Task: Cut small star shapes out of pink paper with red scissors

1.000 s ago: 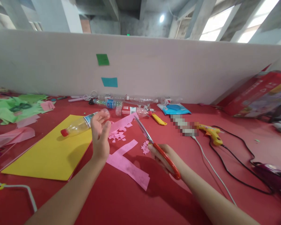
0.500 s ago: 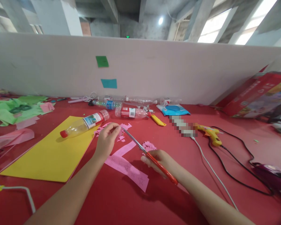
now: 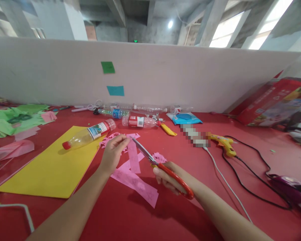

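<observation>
My left hand (image 3: 114,151) pinches the upper end of a pink paper strip (image 3: 133,157), which hangs down from the fingertips. In my right hand (image 3: 174,177) are scissors (image 3: 171,174) with red handles, their metal blades pointing up and left. The blade tips touch or nearly touch the strip's top beside my left fingers. Below lie more pink strips (image 3: 137,186) with star outlines drawn on them. A small heap of pink cut-outs (image 3: 160,157) lies behind the scissors, and further pink scraps (image 3: 107,140) sit partly hidden behind my left hand.
On the left, a plastic bottle (image 3: 89,134) lies on yellow sheets (image 3: 47,167). Further back are a red-labelled bottle (image 3: 140,121), a yellow utility knife (image 3: 169,130) and a blue packet (image 3: 184,118). A yellow glue gun (image 3: 224,144) with a black cord lies right. Green paper (image 3: 17,117) is heaped far left.
The pink strip now hangs in full view from my left fingers; before, little of it showed. The scissors have turned slightly, showing more of their handle loops.
</observation>
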Available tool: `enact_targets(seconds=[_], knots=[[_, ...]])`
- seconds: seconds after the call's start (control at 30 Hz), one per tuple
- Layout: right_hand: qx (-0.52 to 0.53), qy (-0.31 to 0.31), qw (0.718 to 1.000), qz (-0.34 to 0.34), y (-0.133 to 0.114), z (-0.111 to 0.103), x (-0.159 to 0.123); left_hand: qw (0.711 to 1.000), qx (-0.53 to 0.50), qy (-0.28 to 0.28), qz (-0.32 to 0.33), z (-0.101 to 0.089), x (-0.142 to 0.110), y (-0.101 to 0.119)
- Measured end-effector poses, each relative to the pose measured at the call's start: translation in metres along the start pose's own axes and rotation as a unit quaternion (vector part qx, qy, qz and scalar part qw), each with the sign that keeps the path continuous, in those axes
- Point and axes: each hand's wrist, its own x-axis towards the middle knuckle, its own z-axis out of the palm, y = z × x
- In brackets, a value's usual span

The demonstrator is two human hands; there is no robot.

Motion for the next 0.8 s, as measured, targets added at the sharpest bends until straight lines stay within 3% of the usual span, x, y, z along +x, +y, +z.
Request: enact_targets(seconds=[0.33,0.8], knots=[[-0.010,-0.018,1.000,-0.004,-0.003,-0.001,-0.004,0.998,-0.059,-0.011,-0.012,-0.002,0.000,-0.013],[0.051,0.012,0.999,0.004,0.004,0.021,-0.001,0.997,-0.068,0.015,-0.021,0.002,-0.002,-0.014]])
